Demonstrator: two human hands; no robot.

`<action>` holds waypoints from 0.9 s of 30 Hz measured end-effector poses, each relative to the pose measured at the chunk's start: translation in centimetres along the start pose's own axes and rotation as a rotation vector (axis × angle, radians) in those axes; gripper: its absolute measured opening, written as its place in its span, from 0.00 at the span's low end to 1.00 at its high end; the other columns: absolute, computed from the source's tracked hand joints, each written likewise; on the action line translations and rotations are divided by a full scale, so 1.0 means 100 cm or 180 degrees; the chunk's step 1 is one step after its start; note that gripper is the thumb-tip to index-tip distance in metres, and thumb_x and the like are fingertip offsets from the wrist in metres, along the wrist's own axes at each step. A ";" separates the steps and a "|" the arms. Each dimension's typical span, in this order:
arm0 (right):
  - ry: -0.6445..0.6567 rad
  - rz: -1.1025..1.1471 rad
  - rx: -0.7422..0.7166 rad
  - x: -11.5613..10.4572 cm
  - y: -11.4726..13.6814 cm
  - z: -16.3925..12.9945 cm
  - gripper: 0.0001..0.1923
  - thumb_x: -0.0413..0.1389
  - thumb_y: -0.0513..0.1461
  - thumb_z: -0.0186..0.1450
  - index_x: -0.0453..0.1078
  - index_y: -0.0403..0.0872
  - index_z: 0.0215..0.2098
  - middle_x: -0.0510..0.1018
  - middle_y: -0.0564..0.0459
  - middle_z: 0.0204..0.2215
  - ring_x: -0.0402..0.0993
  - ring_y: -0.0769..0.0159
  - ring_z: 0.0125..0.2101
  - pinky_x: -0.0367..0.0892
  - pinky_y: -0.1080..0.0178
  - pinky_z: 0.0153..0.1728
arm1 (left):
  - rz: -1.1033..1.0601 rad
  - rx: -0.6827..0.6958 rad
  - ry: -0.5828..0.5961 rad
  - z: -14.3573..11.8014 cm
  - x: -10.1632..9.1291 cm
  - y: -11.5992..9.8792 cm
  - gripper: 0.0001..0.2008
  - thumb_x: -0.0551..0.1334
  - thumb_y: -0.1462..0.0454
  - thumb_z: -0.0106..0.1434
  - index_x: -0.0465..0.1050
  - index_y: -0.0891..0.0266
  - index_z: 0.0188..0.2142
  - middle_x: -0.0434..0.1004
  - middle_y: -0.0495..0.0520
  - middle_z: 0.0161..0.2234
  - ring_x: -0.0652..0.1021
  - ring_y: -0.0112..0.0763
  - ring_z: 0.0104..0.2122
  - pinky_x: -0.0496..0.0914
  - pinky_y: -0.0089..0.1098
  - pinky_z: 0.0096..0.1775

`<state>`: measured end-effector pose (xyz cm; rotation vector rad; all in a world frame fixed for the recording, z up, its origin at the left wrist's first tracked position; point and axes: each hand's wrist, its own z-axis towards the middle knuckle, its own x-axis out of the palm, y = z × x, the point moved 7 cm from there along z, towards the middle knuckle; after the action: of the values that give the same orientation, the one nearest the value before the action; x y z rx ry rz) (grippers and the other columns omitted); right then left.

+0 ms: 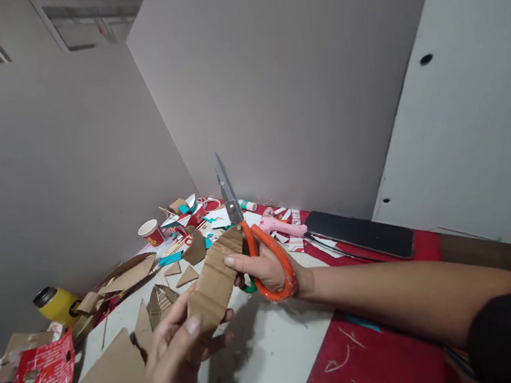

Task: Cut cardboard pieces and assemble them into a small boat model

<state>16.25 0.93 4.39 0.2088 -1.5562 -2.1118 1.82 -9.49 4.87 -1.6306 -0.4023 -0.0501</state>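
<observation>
Over cluttered table (275, 361), left hand (173, 360) pinches cardboard strip (215, 282); right hand (264, 267) grips scissors (252, 241)

The scissors (241, 224) stood upright in the right hand (264, 267), just right of the cardboard strip (214, 279) held by the left hand (173, 360). Behind them on the bench (273, 349) lay scraps, a cup (150, 232) to the left, a glue gun (282, 225) and a phone (362, 233) to the right.
</observation>
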 end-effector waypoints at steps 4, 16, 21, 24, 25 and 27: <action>0.0200 -0.0100 0.0013 0.006 0.005 -0.003 0.17 0.62 0.48 0.57 0.66 0.45 0.27 0.71 0.57 0.19 0.68 0.72 0.18 0.66 0.68 0.19 | 0.0126 -0.0389 0.0183 0.004 -0.005 0.002 0.19 0.70 0.57 0.52 0.80 0.63 0.42 0.83 0.62 0.37 0.82 0.41 0.33 0.76 0.34 0.33; 0.0304 -0.1134 0.0174 0.006 -0.016 0.007 0.18 0.63 0.47 0.57 0.62 0.45 0.25 0.63 0.59 0.21 0.59 0.74 0.21 0.55 0.68 0.21 | 0.0559 0.0054 -0.0157 0.042 -0.069 -0.038 0.17 0.72 0.60 0.51 0.79 0.64 0.40 0.82 0.56 0.29 0.79 0.31 0.24 0.73 0.26 0.27; 0.0269 -0.1023 0.0143 0.005 -0.016 0.005 0.18 0.62 0.49 0.58 0.64 0.45 0.28 0.64 0.60 0.20 0.58 0.75 0.19 0.54 0.69 0.19 | 0.0851 -0.0350 0.0662 0.031 -0.050 -0.029 0.26 0.68 0.59 0.58 0.70 0.59 0.55 0.79 0.55 0.33 0.79 0.33 0.26 0.70 0.25 0.22; 0.0226 -0.0661 0.0219 0.000 -0.014 0.007 0.19 0.59 0.53 0.59 0.64 0.46 0.28 0.67 0.60 0.17 0.60 0.76 0.15 0.55 0.70 0.15 | 0.1362 -0.0529 0.1220 0.018 -0.035 -0.019 0.28 0.68 0.58 0.57 0.68 0.58 0.57 0.78 0.54 0.31 0.77 0.31 0.26 0.69 0.26 0.23; 0.0293 -0.0500 0.0299 0.001 -0.015 0.008 0.21 0.58 0.54 0.60 0.64 0.46 0.27 0.69 0.59 0.17 0.61 0.75 0.14 0.56 0.70 0.14 | 0.1572 -0.0569 0.1343 0.015 -0.033 -0.015 0.28 0.68 0.57 0.57 0.69 0.59 0.56 0.77 0.54 0.30 0.76 0.30 0.26 0.69 0.26 0.24; 0.0550 -0.0153 0.0551 0.006 -0.021 0.009 0.24 0.58 0.57 0.59 0.65 0.45 0.25 0.71 0.56 0.17 0.62 0.75 0.14 0.58 0.70 0.14 | 0.1943 -0.0613 0.1495 0.011 -0.029 -0.008 0.25 0.67 0.55 0.58 0.72 0.60 0.53 0.75 0.52 0.29 0.72 0.28 0.25 0.68 0.27 0.25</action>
<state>14.74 1.86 2.80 0.4804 -1.6436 -1.9375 -1.37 -9.07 4.69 -1.8050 0.4765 -0.0097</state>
